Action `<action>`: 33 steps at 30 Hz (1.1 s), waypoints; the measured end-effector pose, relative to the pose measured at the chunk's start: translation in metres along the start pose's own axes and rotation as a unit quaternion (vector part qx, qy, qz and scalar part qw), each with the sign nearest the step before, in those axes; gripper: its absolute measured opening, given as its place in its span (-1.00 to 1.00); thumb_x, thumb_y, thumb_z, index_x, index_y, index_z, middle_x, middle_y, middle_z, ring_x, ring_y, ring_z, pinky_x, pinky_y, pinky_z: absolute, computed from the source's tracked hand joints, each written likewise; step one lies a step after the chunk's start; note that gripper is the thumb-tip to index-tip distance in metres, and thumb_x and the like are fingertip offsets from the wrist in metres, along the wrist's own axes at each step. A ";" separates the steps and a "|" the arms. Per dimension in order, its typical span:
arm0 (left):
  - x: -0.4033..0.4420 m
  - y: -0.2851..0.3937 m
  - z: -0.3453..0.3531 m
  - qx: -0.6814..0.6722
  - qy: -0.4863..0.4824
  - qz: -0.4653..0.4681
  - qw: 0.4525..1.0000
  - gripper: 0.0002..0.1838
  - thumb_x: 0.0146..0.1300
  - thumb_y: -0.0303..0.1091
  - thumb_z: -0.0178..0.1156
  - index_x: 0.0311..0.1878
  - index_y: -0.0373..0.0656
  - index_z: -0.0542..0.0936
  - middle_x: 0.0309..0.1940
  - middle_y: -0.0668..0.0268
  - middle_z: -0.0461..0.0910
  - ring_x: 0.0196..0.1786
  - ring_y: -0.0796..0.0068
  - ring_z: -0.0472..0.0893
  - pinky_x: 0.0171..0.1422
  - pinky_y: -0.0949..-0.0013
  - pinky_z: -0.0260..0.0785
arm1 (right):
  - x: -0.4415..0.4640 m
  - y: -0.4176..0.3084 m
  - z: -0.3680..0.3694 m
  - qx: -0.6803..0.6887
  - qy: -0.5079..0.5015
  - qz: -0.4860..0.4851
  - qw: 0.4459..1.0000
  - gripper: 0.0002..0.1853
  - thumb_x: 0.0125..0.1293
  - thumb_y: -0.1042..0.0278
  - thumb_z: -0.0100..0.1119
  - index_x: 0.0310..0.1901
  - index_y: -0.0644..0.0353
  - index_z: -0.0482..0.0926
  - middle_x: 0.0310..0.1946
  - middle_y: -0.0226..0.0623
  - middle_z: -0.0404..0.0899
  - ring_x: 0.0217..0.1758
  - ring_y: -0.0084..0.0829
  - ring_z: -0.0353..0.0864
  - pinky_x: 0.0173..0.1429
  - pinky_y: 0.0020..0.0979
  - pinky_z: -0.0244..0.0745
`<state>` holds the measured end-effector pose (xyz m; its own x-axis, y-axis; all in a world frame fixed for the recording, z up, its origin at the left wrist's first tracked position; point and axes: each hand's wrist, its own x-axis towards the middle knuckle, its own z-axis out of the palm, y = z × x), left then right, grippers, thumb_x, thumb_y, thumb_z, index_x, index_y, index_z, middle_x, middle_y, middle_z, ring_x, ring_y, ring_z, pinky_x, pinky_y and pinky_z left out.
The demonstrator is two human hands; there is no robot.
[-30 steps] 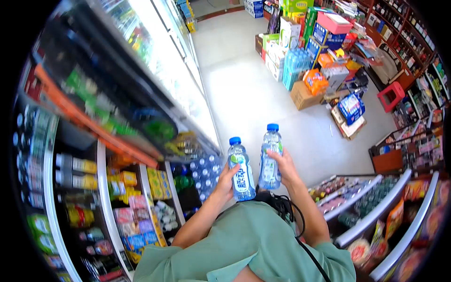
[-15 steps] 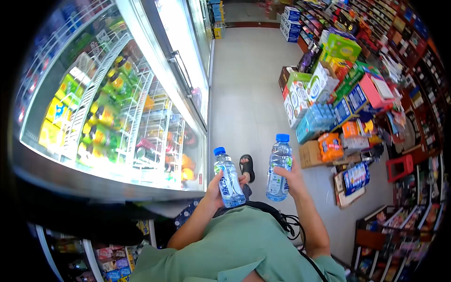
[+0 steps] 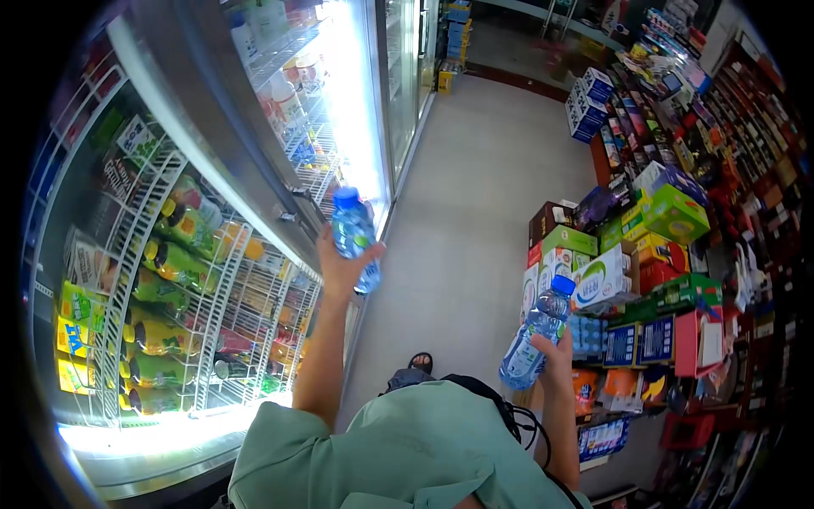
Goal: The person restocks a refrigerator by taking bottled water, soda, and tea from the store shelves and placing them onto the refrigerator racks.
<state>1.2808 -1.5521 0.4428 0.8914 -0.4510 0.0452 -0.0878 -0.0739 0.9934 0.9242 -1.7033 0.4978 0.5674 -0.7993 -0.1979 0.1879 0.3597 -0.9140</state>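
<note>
Head view: at ten o'clock, near the door handle (image 3: 303, 195), the left hand (image 3: 341, 266) gripped the left bottle (image 3: 349, 227); at four o'clock, the right hand (image 3: 557, 355) held the right bottle (image 3: 526, 345), tilted. I judged firm mid-body grips best, the left bottle kept clear of the handle.

Wire fridge shelves (image 3: 222, 310): green btls (image 3: 174, 271). Pale flr (image 3: 462, 187): stacked boxes (image 3: 587, 110), R side.

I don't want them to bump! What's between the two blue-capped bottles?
In the head view, past the left thumb, only bare grey floor shows between the left bottle and the right bottle.
</note>
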 end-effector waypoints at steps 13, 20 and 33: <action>0.075 0.010 0.028 -0.004 0.272 0.058 0.960 -0.44 -0.18 -0.33 0.53 -0.08 -0.23 0.50 -0.17 0.27 0.56 -0.20 0.44 0.57 -0.13 0.36 0.45 | 0.200 -0.051 -0.085 -0.119 -0.298 0.049 0.946 -0.34 -0.02 0.55 0.39 0.15 0.22 0.33 -0.13 -0.37 0.53 -0.07 -0.51 0.54 0.06 -0.42 0.43; 0.005 0.012 0.151 0.082 0.170 0.024 0.982 -0.20 -0.25 -0.26 0.57 0.12 -0.24 0.41 -0.13 0.27 0.56 -0.12 0.36 0.58 0.02 0.33 0.45 | 0.275 -0.094 -0.096 -0.306 -0.527 0.005 0.793 -0.19 -0.16 0.26 0.54 0.17 0.24 0.34 -0.06 -0.27 0.50 0.02 -0.43 0.48 0.16 -0.37 0.36; 0.092 0.086 0.317 0.018 -0.167 0.155 0.974 -0.05 -0.33 -0.22 0.57 0.23 -0.29 0.39 0.08 0.18 0.53 0.14 0.45 0.47 0.30 0.34 0.23 | 0.381 -0.014 -0.092 -0.391 -0.659 0.079 0.638 -0.06 -0.06 0.02 0.47 0.28 0.35 0.24 0.14 -0.06 0.42 0.22 -0.27 0.37 0.32 -0.32 0.21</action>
<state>1.2148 -1.8820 0.4993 0.6258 -0.7199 0.3002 -0.3511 0.0836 0.9326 1.0643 -2.0575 0.4020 0.8077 0.5012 -0.3106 -0.1192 -0.3771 -0.9185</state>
